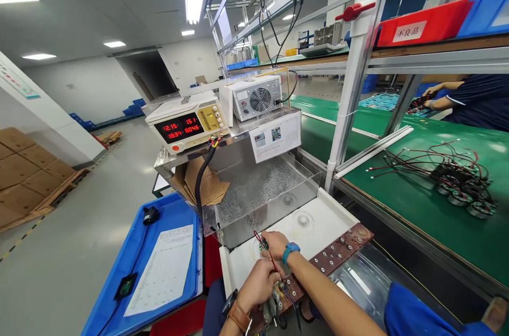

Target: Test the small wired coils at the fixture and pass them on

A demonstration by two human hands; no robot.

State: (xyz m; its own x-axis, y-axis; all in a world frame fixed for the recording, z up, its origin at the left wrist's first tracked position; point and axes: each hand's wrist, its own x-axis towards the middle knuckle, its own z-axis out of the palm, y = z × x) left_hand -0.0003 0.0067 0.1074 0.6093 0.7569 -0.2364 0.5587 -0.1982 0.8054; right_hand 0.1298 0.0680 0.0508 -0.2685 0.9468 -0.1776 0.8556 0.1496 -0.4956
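My right hand [275,245], with a blue band at its wrist, is closed on a small round motor with a green board [263,245], largely hidden by the fingers. Red and black wires run from this part toward my left hand [260,281], which wears a brown strap. Its fingers are pinched on the red wire [272,260], near a metal terminal on a brown board [332,257] dotted with metal studs. Both hands are over the front of a white tray [326,214], in which a round fitting [303,220] sits.
A power supply [186,126] with red digits stands on a metal stand behind a clear-walled box [258,187]. At left, a blue tray [139,235] bears a paper sheet [163,267]. Several wired motors [461,187] lie on the green bench [417,214]. Another person's arm [445,100] shows beyond.
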